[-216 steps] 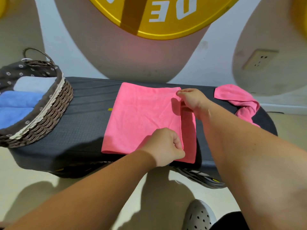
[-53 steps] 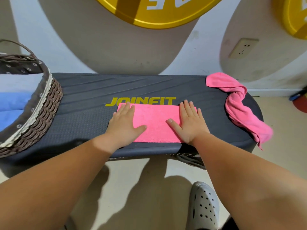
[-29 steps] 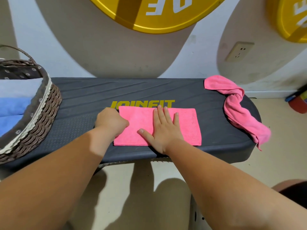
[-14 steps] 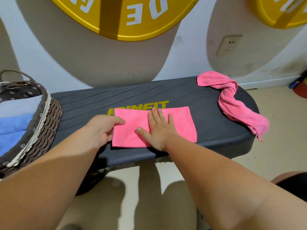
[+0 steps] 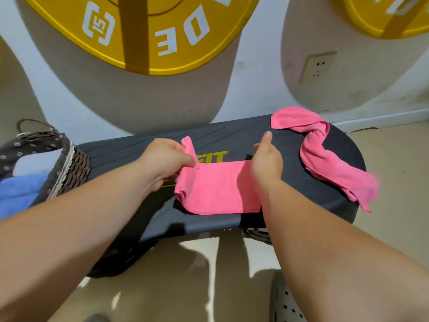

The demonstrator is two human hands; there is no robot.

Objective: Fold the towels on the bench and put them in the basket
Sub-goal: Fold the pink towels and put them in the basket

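Near the front edge, mid-bench: folded pink soft-cloth towel (image 5: 220,187), lying on the dark grey padded bench (image 5: 301,196). Pinches the towel's left end with the left hand (image 5: 162,163), thumb and fingers closed on the cloth, and holds it raised off the bench. Stands the right hand (image 5: 267,163) on edge at the towel's right part, thumb raised, fingers seemingly straight, gripping nothing. Far right: second pink towel (image 5: 325,159), crumpled, not yet folded. Left end: brown woven basket (image 5: 74,166) holding blue folded towels (image 5: 21,189). Judged light, limp, neither slippery nor fragile; sags wherever unsupported, layers likely to slide apart. Best taken by pinching all layers at one end, or scooped flat from beneath.
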